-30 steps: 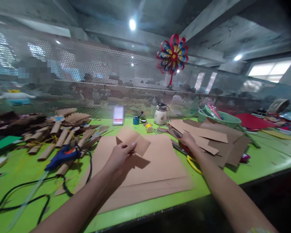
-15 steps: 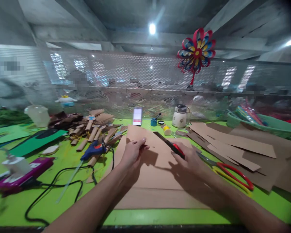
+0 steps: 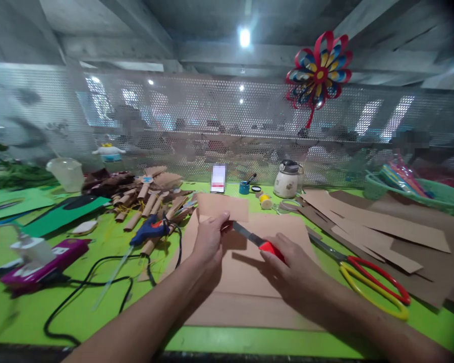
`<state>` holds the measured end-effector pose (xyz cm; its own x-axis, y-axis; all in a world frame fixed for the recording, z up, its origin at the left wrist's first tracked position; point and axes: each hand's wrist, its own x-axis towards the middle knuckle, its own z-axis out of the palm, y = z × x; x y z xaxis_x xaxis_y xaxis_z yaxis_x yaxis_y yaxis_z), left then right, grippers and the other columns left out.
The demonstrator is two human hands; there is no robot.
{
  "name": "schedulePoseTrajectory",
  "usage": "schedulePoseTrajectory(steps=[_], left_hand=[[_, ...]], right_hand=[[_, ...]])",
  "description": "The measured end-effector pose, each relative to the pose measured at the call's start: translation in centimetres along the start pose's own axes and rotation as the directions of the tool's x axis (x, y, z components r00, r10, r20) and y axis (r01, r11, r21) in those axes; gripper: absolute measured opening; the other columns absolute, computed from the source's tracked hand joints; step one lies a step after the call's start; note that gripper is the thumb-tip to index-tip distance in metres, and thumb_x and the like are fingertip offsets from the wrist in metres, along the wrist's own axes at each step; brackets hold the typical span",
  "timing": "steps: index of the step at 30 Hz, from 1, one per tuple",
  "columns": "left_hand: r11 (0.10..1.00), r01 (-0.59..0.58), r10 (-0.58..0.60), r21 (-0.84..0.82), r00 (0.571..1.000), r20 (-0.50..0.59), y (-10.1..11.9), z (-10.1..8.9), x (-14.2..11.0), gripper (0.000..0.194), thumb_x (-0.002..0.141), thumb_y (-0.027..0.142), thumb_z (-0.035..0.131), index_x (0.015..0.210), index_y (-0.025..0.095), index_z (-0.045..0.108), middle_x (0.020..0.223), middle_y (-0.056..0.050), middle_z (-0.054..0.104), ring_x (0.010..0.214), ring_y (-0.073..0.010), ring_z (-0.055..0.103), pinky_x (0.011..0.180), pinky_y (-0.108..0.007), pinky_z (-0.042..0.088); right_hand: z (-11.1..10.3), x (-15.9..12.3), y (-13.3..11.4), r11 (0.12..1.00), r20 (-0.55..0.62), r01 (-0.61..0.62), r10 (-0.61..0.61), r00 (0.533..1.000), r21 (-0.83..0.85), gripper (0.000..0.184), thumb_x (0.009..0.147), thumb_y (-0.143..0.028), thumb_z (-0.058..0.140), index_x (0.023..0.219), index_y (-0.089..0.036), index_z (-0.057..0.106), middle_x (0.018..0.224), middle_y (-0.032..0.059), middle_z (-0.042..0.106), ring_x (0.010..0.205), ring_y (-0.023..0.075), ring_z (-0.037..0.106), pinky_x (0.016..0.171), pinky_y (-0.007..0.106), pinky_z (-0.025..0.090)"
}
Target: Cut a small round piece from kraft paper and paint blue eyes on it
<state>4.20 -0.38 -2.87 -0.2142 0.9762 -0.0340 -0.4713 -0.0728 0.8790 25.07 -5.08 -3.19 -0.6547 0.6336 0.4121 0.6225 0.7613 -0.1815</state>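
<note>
My left hand (image 3: pixel 209 237) is closed on a small brown cardboard piece (image 3: pixel 223 206), pinching its lower edge and holding it up over a large brown sheet (image 3: pixel 245 267) on the green table (image 3: pixel 98 302). My right hand (image 3: pixel 291 264) grips a red-handled utility knife (image 3: pixel 258 242). Its blade points up and left, with the tip at the cardboard piece near my left thumb.
Red and yellow scissors (image 3: pixel 366 282) lie right of my hand. Stacked cardboard strips (image 3: pixel 374 222) and a green basket (image 3: pixel 419 194) fill the right. A blue glue gun (image 3: pixel 149 229) with black cable, cardboard rolls (image 3: pixel 151 199) and a purple box (image 3: pixel 41 262) lie left. A phone (image 3: pixel 218 178) and jar (image 3: pixel 287 179) stand by the mesh screen.
My right hand picked up the knife from beside the scissors and brought it to the cardboard piece. The left hand kept its hold on the piece. My head turned left.
</note>
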Motion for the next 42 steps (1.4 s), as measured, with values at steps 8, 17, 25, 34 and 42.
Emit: schedulePoseTrajectory(steps=[8, 17, 25, 34, 42], left_hand=[[0.999, 0.014, -0.013, -0.052, 1.0, 0.016, -0.2, 0.4, -0.4, 0.031, 0.094, 0.036, 0.062, 0.118, 0.016, 0.06, 0.117, -0.008, 0.062, 0.097, -0.0207, 0.064, 0.082, -0.04, 0.056], [0.985, 0.03, -0.024, -0.168, 0.999, 0.037, 0.1, 0.9, -0.9, 0.029, 0.094, 0.035, 0.062, 0.116, 0.016, 0.06, 0.115, -0.008, 0.063, 0.095, -0.0198, 0.064, 0.081, -0.039, 0.057], [0.976, 0.044, -0.014, -0.214, 0.99, 0.14, 0.2, 1.0, -1.3, 0.03, 0.094, 0.035, 0.062, 0.117, 0.016, 0.06, 0.116, -0.008, 0.063, 0.098, -0.021, 0.064, 0.084, -0.041, 0.056], [0.979, 0.061, -0.021, -0.195, 0.979, 0.203, 0.3, 1.5, -1.9, 0.03, 0.094, 0.037, 0.061, 0.116, 0.016, 0.061, 0.115, -0.008, 0.063, 0.097, -0.0205, 0.064, 0.083, -0.04, 0.056], [0.989, 0.052, -0.028, -0.142, 0.985, 0.169, 0.3, 2.1, -2.0, 0.027, 0.093, 0.032, 0.063, 0.114, 0.015, 0.061, 0.114, -0.008, 0.064, 0.096, -0.0199, 0.064, 0.082, -0.039, 0.057]], right_hand=[[0.8, -0.1, 0.0, 0.999, -0.005, -0.035, 0.035, 0.999, 0.037, 0.008, 0.092, -0.014, 0.053, 0.091, -0.018, 0.06, 0.097, 0.0087, 0.059, 0.081, 0.0203, 0.045, 0.068, 0.032, 0.035], [0.5, 0.5, -0.1, 0.942, -0.074, -0.188, 0.216, 0.974, 0.279, 0.012, 0.091, -0.024, 0.056, 0.08, -0.021, 0.059, 0.085, 0.0059, 0.061, 0.073, 0.019, 0.051, 0.064, 0.031, 0.041], [0.5, 0.9, -1.1, 0.808, -0.08, -0.327, 0.415, 0.906, 0.489, 0.024, 0.095, -0.034, 0.048, 0.08, -0.019, 0.059, 0.073, 0.0033, 0.062, 0.066, 0.0176, 0.056, 0.056, 0.027, 0.043], [0.7, 0.9, -1.5, 0.71, -0.037, -0.367, 0.483, 0.875, 0.601, 0.027, 0.092, -0.038, 0.051, 0.074, -0.02, 0.057, 0.063, 0.0013, 0.059, 0.056, 0.0155, 0.051, 0.049, 0.025, 0.039], [1.5, 0.9, -0.6, 0.684, -0.03, -0.375, 0.502, 0.864, 0.625, 0.021, 0.086, -0.039, 0.06, 0.075, -0.021, 0.056, 0.064, 0.0019, 0.061, 0.056, 0.0158, 0.051, 0.048, 0.025, 0.038]])
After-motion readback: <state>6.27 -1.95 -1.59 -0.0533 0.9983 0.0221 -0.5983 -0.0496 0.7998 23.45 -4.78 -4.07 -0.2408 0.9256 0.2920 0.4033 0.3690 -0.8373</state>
